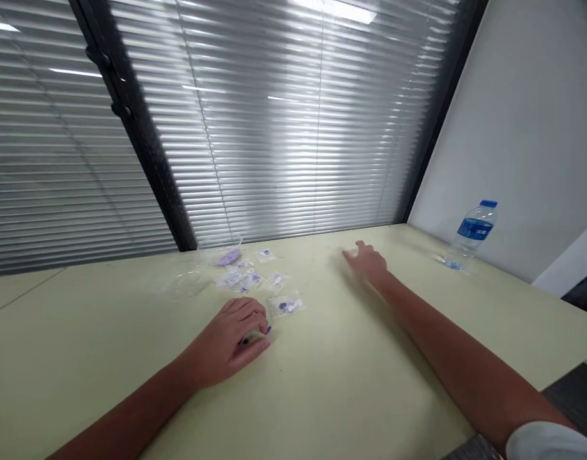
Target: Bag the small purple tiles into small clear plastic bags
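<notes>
My left hand (240,335) rests on the table with its fingers curled over small dark purple pieces (244,342), mostly hidden under the palm and fingertips. What these pieces are I cannot make out. Just beyond its fingers lies a small clear plastic bag (287,306) with dark purple bits inside. Farther back are a heap of small clear bags (239,280) with pale purple contents and two more single bags (276,281), (266,255). Stretched out toward the far edge, my right hand (367,260) is open, its fingers apart and nothing visible in them.
A clear round lid or dish (188,284) lies left of the bags. Behind them stands a clear container (228,255) with purple contents. A water bottle (471,235) with a blue cap stands at the right by the wall. Blinds (293,140) rise behind the pale table (345,396).
</notes>
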A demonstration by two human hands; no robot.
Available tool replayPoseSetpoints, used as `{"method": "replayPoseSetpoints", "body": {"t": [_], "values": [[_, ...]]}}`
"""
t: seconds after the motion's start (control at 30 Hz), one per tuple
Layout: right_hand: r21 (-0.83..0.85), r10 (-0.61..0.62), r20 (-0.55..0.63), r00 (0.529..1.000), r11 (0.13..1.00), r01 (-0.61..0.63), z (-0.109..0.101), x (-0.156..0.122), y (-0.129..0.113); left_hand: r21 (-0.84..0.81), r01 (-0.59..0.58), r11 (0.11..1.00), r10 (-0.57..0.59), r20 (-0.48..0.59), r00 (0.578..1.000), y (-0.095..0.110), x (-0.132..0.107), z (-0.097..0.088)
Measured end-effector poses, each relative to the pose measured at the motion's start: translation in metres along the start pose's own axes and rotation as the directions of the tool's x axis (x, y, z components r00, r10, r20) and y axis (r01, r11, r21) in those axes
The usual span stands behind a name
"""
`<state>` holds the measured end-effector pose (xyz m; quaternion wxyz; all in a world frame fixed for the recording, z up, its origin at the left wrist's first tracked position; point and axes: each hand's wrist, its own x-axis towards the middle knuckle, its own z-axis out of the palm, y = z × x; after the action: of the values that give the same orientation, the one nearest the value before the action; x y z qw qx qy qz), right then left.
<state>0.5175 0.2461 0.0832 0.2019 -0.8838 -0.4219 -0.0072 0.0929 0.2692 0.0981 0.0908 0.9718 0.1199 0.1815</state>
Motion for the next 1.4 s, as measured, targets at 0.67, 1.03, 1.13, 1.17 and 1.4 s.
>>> {"method": "replayPoseSetpoints", "body": {"t": [0.67,1.03,1.13,1.17,1.4], "values": [[0.261,-0.528,0.265,0.807,0.845,0.467,0.003,-0.036,-0.030,-0.052,0.209,0.977,-0.215,-0.183,0.959,-0.023,-0.002,0.011],[0.319,-0.766,0.061,0.640,0.622,0.715,0.037,-0.036,-0.023,-0.564,0.459,0.687,-0.618,-0.121,0.777,-0.040,-0.008,-0.002],[0.334,-0.769,0.011,0.639,0.605,0.723,0.041,-0.035,-0.024,-0.611,0.469,0.638,-0.621,-0.048,0.783,-0.056,-0.015,-0.011],[0.340,-0.777,-0.012,0.630,0.589,0.733,0.042,-0.035,-0.025,-0.617,0.483,0.622,-0.612,0.002,0.791,-0.061,-0.018,-0.015],[0.429,-0.752,-0.151,0.641,0.534,0.728,0.034,-0.047,-0.041,-0.542,0.569,0.618,-0.443,0.358,0.822,-0.077,-0.033,-0.037]]}}
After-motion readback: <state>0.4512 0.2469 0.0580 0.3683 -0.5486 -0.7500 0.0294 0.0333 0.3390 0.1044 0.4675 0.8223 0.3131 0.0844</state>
